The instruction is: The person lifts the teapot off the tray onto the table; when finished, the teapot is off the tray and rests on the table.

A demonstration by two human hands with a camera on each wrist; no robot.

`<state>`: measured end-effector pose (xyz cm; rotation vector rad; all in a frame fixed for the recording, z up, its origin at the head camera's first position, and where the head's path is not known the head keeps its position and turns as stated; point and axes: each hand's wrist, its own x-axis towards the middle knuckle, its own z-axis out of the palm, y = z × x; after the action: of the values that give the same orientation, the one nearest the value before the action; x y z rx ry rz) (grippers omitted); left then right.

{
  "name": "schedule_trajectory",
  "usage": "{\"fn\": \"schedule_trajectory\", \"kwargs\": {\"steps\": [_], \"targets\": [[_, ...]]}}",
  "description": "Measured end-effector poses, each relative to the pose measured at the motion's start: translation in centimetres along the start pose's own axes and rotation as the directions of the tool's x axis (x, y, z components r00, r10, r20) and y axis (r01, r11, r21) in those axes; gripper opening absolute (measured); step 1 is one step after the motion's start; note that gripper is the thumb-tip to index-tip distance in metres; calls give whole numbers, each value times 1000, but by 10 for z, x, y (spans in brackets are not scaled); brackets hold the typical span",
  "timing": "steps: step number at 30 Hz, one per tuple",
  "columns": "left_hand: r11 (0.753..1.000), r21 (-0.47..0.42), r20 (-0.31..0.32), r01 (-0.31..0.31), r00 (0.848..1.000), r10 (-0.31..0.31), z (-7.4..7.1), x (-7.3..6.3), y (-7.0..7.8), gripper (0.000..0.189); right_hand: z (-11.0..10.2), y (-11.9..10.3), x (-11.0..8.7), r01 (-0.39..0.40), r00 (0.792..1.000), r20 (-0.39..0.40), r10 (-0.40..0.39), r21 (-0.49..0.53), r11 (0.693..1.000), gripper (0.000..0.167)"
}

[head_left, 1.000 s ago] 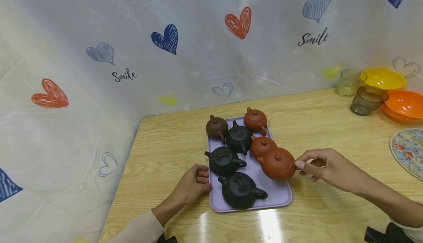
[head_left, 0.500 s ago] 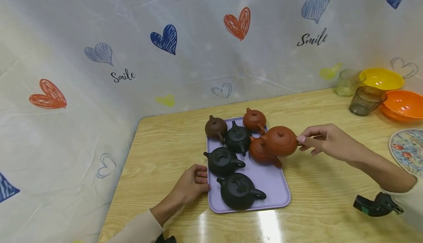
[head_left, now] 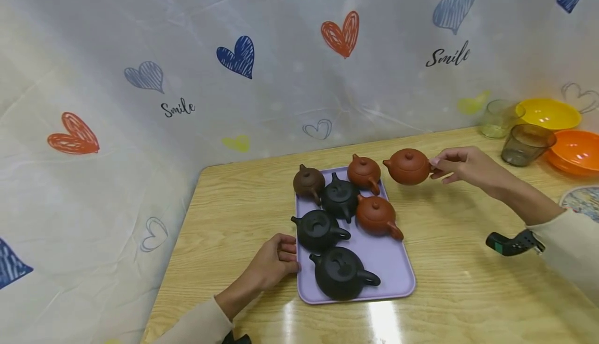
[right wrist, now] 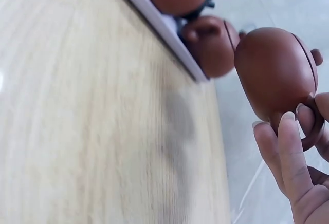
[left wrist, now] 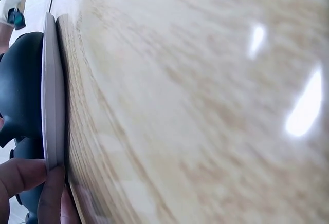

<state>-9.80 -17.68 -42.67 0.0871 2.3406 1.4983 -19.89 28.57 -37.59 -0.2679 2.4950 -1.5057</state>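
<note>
My right hand (head_left: 463, 166) pinches the handle of a reddish-brown teapot (head_left: 408, 167), held up above the table just right of the tray's far end. In the right wrist view the teapot (right wrist: 275, 75) hangs above the wood, fingers at its looped handle. My left hand (head_left: 273, 262) grips the left rim of a lilac tray (head_left: 381, 276); its fingers (left wrist: 23, 175) show at the rim in the left wrist view. On the tray sit a dark brown teapot (head_left: 309, 182), two reddish teapots, one far (head_left: 362, 171) and one mid-right (head_left: 375, 215), and three black teapots, the largest (head_left: 341, 274) nearest me.
At the back right stand a clear green glass (head_left: 497, 120), a smoky brown glass (head_left: 526, 145), a yellow bowl (head_left: 549, 114) and an orange bowl (head_left: 575, 151). A patterned round mat (head_left: 582, 201) lies at the right. A heart-print curtain (head_left: 281, 74) closes off the table's back and left.
My right hand has lifted the reddish-brown teapot off the tray's right side and carried it away from me, beyond the right rim. My left hand has stayed at the tray.
</note>
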Motion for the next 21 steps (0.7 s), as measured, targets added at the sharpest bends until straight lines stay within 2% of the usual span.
{"fn": "schedule_trajectory", "kwargs": {"steps": [8, 13, 21], "targets": [[1000, 5, 9, 24, 1000, -24, 0, 1, 1, 56, -15, 15, 38, -48, 999, 4, 49, -47, 998, 40], [1000, 6, 14, 27, 1000, -27, 0, 1, 2, 57, -18, 25, 58, -85, 996, 6, 85, -12, 996, 39], [999, 8, 8, 35, 999, -35, 0, 1, 2, 57, -23, 41, 83, -98, 995, 12, 98, 27, 995, 39]]}}
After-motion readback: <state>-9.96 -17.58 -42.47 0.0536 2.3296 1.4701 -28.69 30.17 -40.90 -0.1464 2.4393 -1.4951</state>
